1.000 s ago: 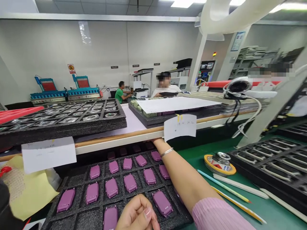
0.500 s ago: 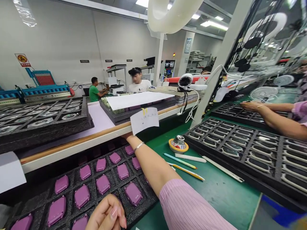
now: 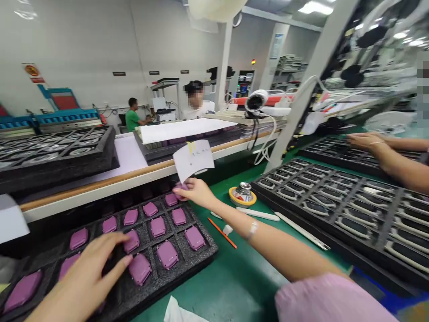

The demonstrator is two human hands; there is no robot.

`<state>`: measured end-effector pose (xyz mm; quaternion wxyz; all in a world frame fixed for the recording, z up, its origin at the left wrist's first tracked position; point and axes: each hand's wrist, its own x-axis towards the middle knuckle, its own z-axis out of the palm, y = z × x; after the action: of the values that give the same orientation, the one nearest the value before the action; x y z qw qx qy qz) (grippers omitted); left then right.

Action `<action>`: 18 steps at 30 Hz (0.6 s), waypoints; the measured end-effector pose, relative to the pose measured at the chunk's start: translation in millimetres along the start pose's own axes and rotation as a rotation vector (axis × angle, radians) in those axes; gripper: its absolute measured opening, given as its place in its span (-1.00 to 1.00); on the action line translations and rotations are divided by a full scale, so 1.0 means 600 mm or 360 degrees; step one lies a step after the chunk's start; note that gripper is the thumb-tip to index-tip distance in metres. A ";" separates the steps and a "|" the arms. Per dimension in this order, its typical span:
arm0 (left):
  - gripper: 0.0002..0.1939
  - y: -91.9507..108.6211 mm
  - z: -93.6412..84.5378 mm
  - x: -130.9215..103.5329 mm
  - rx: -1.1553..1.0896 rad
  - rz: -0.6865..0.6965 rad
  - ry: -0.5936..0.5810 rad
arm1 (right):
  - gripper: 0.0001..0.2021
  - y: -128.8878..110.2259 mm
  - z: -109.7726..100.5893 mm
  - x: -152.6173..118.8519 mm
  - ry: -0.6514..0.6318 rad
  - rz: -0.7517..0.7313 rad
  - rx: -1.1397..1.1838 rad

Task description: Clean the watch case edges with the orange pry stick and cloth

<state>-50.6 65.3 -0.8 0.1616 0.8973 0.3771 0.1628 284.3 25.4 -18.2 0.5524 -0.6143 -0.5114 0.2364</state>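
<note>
A black foam tray (image 3: pixel 208 251) holds purple watch-shaped cases in its compartments, among them a case (image 3: pixel 167 254) near the front. Over the tray's left part, my left hand (image 3: pixel 90 268) has its thumb and fingers spread, with the fingertips beside a purple case (image 3: pixel 131 240); whether they touch it is unclear. At the tray's back right corner, just under the shelf edge, my right hand (image 3: pixel 196 192) pinches a purple case (image 3: pixel 181 191) between thumb and fingers.
A shelf edge (image 3: pixel 144 172) with a hanging paper (image 3: pixel 193 160) runs above the tray. Right of it lie a yellow tape roll (image 3: pixel 242 197), an orange stick (image 3: pixel 221 232) and a large tray (image 3: pixel 268 201) of oval frames. Another person's hands (image 3: pixel 368 139) work at the far right.
My right hand has come out from under the shelf with a purple case. My left hand has moved left and its fingers have spread. The view has shifted.
</note>
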 end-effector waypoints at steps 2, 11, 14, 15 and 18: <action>-0.39 -0.023 -0.022 0.047 0.0363 -0.0042 -0.0010 | -0.55 0.007 -0.027 -0.038 -0.0054 0.0131 0.0236; -0.49 -0.079 -0.035 0.159 0.0522 -0.0430 0.0168 | -0.39 -0.002 -0.105 -0.168 -0.0133 0.0392 0.0598; -0.52 -0.072 -0.028 0.154 0.0452 -0.0369 0.0277 | -0.43 -0.003 -0.121 -0.190 -0.0131 0.0346 0.0581; -0.49 -0.061 -0.022 0.150 0.0438 -0.0340 0.0335 | -0.46 -0.004 -0.124 -0.196 -0.0119 0.0319 0.0554; -0.49 0.008 0.016 0.131 0.0108 -0.0139 0.0428 | -0.50 -0.011 -0.125 -0.208 -0.0128 0.0203 0.0316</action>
<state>8.5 118.2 5.8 0.0863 0.8551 0.4392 0.2616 300.6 -119.2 -25.5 0.5734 -0.5779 -0.4672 0.3450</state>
